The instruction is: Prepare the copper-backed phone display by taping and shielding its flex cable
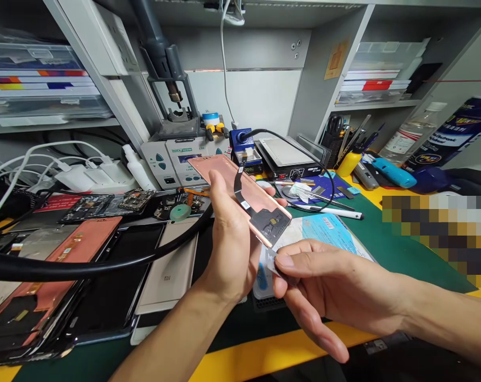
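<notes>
Held item: one phone panel [264, 199], copper-coloured face up, lifted above the bench and tilted, with a black ribbon cable [237, 185] across it and a black patch [264, 225] at its near end. Left hand [232, 233]: clamped on the panel from below, thumb along the near edge, fingertips showing at the far edge. Right hand [312, 270], at 4 o'clock from the panel: thumb and forefinger pinched on a thin grey tool [272, 261], its tip at the panel's near corner, contact cannot be told; lower fingers loose. The two hands near each other, a narrow gap between. Remaining items, by clock from the panel: at 2, a flat metal-topped box [286, 154] with a knob; between 2 and 3, a yellow bottle [350, 161], a clear bottle [413, 135] and a dark spray can [451, 132]; at 3, a white pen [343, 213]; between 3 and 4, a blue-and-white packet [331, 233] on the green mat [407, 244]; at 8, a gold phone back [168, 265] marked "MI" and, beside it, a black phone frame [113, 276]; between 8 and 9, a second copper-coloured panel [89, 239]; at 9, a white power strip [85, 178] with plugs; at 10, a grey machine [156, 164]; at 11, a dark-handled tool [156, 53] in its stand
</notes>
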Action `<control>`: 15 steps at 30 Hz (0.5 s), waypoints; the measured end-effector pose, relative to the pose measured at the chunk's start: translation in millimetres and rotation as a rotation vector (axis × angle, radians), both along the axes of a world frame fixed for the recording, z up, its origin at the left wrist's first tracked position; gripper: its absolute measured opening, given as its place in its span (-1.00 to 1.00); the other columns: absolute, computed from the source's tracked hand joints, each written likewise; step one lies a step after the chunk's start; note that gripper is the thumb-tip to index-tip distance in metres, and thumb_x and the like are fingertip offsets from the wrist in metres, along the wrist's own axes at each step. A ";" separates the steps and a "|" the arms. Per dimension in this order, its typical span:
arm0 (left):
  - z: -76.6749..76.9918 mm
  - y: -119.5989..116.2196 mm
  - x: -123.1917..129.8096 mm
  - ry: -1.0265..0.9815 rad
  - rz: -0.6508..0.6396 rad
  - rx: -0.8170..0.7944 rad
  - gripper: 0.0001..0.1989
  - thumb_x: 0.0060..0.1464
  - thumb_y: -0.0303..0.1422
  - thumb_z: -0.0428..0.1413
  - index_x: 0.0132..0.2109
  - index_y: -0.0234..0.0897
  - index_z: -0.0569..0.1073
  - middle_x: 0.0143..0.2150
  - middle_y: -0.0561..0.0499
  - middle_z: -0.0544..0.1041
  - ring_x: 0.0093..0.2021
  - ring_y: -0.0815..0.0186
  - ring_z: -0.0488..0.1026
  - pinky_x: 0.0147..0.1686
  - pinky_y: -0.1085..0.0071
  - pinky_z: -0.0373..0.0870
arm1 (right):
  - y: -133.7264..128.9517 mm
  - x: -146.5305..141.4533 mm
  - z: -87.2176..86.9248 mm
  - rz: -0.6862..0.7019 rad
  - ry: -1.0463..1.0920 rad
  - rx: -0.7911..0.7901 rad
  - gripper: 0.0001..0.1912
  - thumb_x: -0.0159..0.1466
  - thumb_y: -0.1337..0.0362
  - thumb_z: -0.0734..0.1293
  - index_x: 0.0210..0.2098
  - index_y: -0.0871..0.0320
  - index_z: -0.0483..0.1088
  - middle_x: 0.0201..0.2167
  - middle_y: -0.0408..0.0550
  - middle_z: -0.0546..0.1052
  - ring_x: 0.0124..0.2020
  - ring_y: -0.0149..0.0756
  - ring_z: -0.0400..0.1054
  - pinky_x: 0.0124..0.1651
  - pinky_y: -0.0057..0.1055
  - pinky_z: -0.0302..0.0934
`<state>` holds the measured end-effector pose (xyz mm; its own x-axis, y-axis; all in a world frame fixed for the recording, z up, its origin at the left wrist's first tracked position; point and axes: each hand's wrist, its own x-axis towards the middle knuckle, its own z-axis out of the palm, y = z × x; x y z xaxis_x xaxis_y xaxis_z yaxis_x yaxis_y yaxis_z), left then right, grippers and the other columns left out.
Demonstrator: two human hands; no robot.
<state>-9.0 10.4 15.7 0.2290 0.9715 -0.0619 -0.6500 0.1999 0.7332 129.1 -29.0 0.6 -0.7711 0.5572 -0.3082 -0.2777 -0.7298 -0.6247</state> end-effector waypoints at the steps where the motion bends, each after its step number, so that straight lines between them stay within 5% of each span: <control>1: 0.0 0.2 0.1 0.001 0.013 -0.009 -0.32 0.16 0.23 -0.26 -0.25 -0.25 0.46 -0.31 -0.10 0.55 -0.07 0.01 0.55 -0.22 0.20 0.57 | -0.1 -0.1 0.1 0.003 0.000 0.005 -0.67 0.37 0.20 0.22 -0.29 0.32 0.51 -0.63 -0.06 0.53 -0.69 -0.38 0.46 -0.63 -0.59 0.30; 15: 2.5 2.6 0.8 -0.037 0.048 -0.031 -0.42 0.22 0.16 -0.23 -0.24 -0.22 0.42 -0.24 -0.10 0.55 -0.03 0.02 0.54 -0.19 0.21 0.57 | -1.8 -0.2 0.8 0.010 -0.003 0.004 -0.70 0.35 0.20 0.26 -0.32 0.29 0.52 -0.63 -0.07 0.53 -0.69 -0.38 0.46 -0.63 -0.60 0.29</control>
<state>-8.2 13.0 18.2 0.1850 0.9791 -0.0848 -0.6862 0.1904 0.7020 128.9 -30.8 1.4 -0.7757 0.5506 -0.3084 -0.2684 -0.7301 -0.6284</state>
